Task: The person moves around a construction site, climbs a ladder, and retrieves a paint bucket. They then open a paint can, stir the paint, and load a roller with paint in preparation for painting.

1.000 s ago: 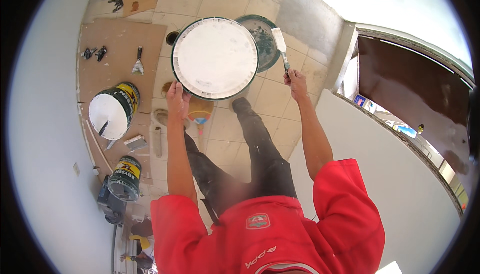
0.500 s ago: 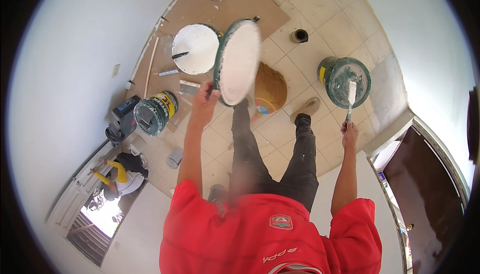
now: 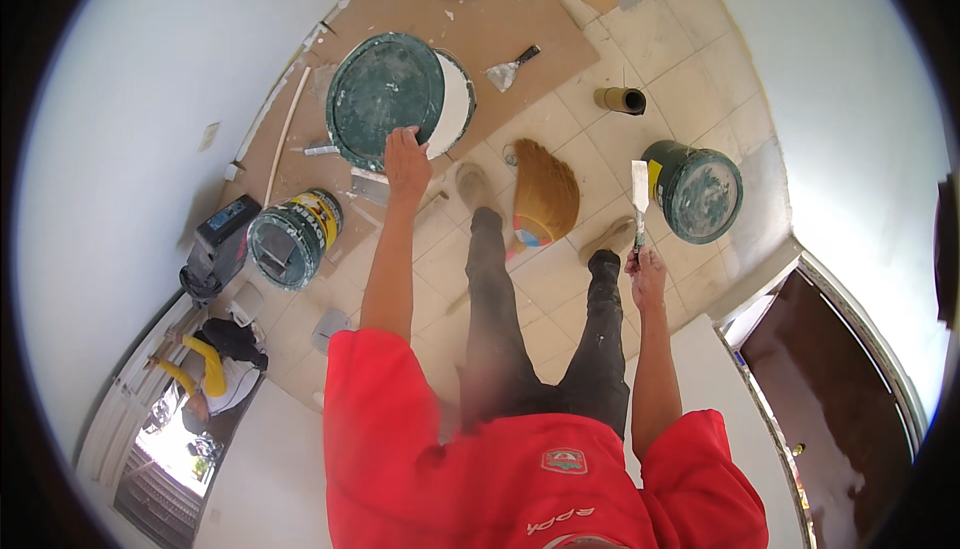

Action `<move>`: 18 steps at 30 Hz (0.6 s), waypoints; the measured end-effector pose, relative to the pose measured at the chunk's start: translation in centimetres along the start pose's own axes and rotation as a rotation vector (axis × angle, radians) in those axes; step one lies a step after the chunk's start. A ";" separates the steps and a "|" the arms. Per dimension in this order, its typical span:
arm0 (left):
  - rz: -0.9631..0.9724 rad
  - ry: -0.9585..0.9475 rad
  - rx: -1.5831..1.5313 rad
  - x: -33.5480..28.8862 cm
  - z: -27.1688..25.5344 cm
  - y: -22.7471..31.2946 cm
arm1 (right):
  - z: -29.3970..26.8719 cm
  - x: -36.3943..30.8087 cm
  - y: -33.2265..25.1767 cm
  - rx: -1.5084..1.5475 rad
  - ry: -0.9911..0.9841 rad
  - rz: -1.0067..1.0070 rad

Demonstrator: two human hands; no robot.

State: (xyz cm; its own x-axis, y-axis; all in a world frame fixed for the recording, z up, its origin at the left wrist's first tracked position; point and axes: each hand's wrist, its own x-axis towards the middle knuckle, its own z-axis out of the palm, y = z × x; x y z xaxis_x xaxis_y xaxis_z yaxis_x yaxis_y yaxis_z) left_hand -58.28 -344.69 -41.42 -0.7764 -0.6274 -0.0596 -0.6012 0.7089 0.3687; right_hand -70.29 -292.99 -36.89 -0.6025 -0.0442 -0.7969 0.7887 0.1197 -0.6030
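Note:
My left hand (image 3: 406,161) grips the edge of a round green lid (image 3: 385,89), its smeared green face upward. The lid hangs over a bucket of white paste (image 3: 459,101) and hides most of it; whether it touches the rim I cannot tell. In my right hand (image 3: 648,277) is a putty knife (image 3: 640,192), held upright by its handle, the blade coated in white. Just beyond that hand stands a closed green bucket (image 3: 706,199) with a smeared lid.
Brown board (image 3: 520,9) covers part of the tiles, with a scraper (image 3: 506,71) on it. A broom head (image 3: 547,187) lies near my feet, a dark roll (image 3: 622,101) beyond. At left are another green bucket (image 3: 290,244) and a person in yellow sleeves (image 3: 208,364) by a doorway.
The lid has swung left and turned over, from its white underside showing to its green face up over the paste bucket. My right hand with the putty knife has moved left.

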 end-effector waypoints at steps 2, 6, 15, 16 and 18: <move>-0.013 -0.064 0.076 -0.5 3.1 -2.0 | 1.8 -0.4 -0.7 0.014 -0.007 0.014; 0.025 -0.150 0.112 -1.6 9.1 -2.8 | 1.5 -0.7 -0.7 -0.026 -0.009 -0.004; -0.018 -0.147 0.085 -2.8 12.9 -3.0 | 0.0 0.3 0.1 -0.084 0.021 0.005; -0.031 -0.132 0.065 -3.0 13.0 -2.9 | -0.1 0.2 0.4 -0.093 0.022 0.014; -0.042 -0.071 0.063 -3.2 13.8 -2.8 | 0.2 0.5 0.4 -0.112 0.015 0.018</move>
State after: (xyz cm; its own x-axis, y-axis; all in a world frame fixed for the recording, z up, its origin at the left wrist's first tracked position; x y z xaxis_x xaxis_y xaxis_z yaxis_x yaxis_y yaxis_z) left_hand -56.70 -340.28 -55.03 -0.7605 -0.6340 -0.1404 -0.6424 0.7030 0.3051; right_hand -70.23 -293.13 -37.55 -0.5908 -0.0265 -0.8064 0.7813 0.2308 -0.5800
